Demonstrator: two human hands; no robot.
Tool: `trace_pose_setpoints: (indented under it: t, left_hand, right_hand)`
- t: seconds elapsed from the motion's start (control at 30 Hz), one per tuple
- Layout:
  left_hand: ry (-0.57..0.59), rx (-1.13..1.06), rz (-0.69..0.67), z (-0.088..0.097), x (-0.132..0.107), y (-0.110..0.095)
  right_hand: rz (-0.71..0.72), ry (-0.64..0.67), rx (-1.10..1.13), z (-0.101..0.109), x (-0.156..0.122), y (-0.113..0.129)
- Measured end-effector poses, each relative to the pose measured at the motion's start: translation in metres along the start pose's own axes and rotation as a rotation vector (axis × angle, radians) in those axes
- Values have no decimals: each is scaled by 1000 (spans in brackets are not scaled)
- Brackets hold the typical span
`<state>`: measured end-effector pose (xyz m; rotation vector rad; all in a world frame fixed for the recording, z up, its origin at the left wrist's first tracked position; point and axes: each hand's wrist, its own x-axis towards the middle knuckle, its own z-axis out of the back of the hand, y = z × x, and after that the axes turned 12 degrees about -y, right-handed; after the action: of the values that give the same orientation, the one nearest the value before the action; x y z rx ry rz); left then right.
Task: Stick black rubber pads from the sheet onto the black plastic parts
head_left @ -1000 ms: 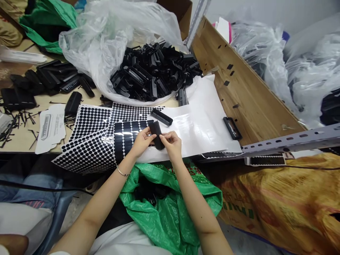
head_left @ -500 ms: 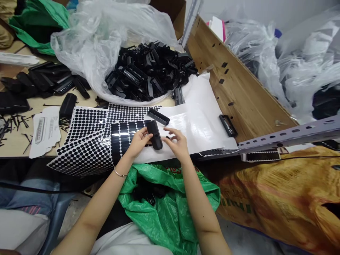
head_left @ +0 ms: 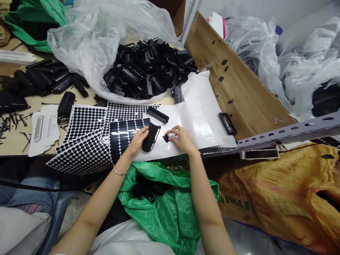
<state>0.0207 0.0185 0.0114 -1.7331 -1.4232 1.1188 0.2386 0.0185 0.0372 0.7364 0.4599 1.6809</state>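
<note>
My left hand (head_left: 138, 141) grips a long black plastic part (head_left: 151, 137), tilted over the sheets at the table's front edge. My right hand (head_left: 181, 139) pinches a small black pad (head_left: 166, 138) just right of that part, above a glossy white backing sheet (head_left: 202, 117). Under my left hand lies a sheet of black rectangular pads (head_left: 124, 134). Sheets of round black dots (head_left: 87, 138) spread to the left. Another black part (head_left: 158, 115) lies on the sheets just beyond my hands.
A clear plastic bag (head_left: 92, 46) holds a heap of black parts (head_left: 148, 71) at the back. More black parts (head_left: 39, 81) lie at the left. A green bag (head_left: 170, 205) sits open in my lap. A wooden board (head_left: 239, 88) and a metal rail (head_left: 292, 132) stand at the right.
My hands came apart: the right let go of the black part and now pinches a small pad. The left hand tilted the part over to the left.
</note>
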Motion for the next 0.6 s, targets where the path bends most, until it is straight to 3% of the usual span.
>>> trace_pose_setpoints:
  t: [0.1,0.37,0.47,0.6]
  left_hand:
    - [-30,-26,-3,-1,1,1]
    - [-121,-83,-50,1,5,4]
    - [-110,-59,-81,1,5,4]
    - [-116,-21,-96,0,4,4]
  right_hand:
    - [-42,-100,52,-6,-4,1]
    - [-262,-698,317,-16,-29,4]
    - [-394,-722,523,-16,-34,15]
    - [-539,-584,797,-28,-38,32]
